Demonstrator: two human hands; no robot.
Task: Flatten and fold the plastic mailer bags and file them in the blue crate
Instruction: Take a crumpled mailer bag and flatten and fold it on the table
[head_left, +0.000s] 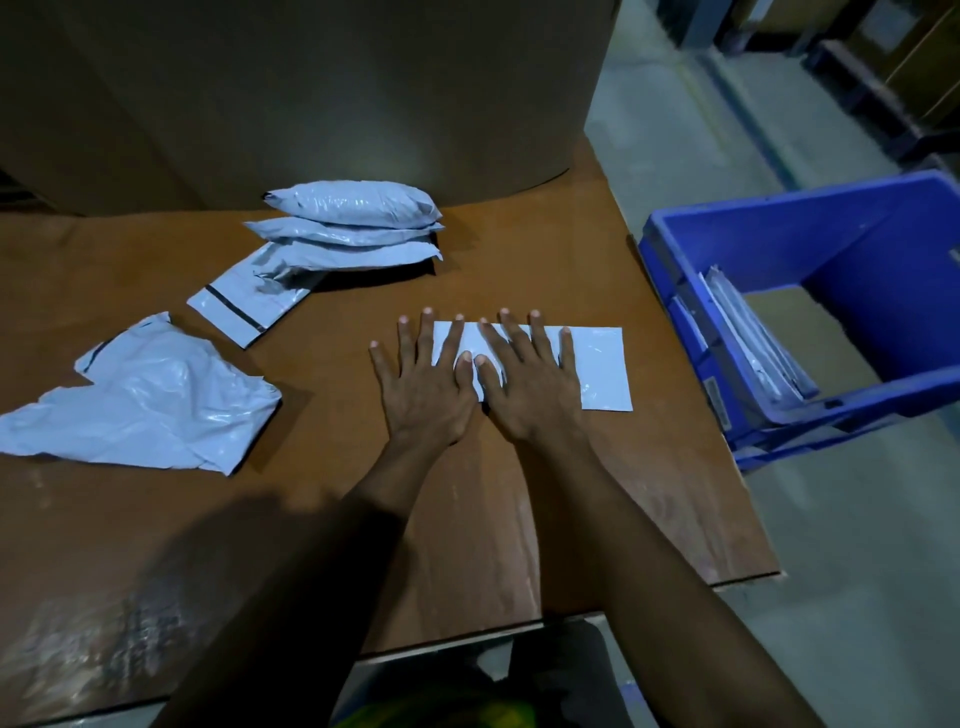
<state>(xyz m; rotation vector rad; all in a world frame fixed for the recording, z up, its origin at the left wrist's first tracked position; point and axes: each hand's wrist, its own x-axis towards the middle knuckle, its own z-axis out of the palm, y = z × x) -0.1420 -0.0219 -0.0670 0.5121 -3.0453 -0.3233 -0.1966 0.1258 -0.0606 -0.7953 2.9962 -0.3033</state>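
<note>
A folded white mailer bag lies flat on the brown table. My left hand and my right hand press on its left part side by side, fingers straight and spread, thumbs touching. A crumpled mailer lies at the left. A flat mailer with a black strip lies beyond it. A stack of puffy mailers sits at the back. The blue crate stands off the table's right edge, with several folded mailers standing against its near-left wall.
A large cardboard box rises behind the table. Grey floor and dark shelving show at the right. The table's front edge runs just below my forearms.
</note>
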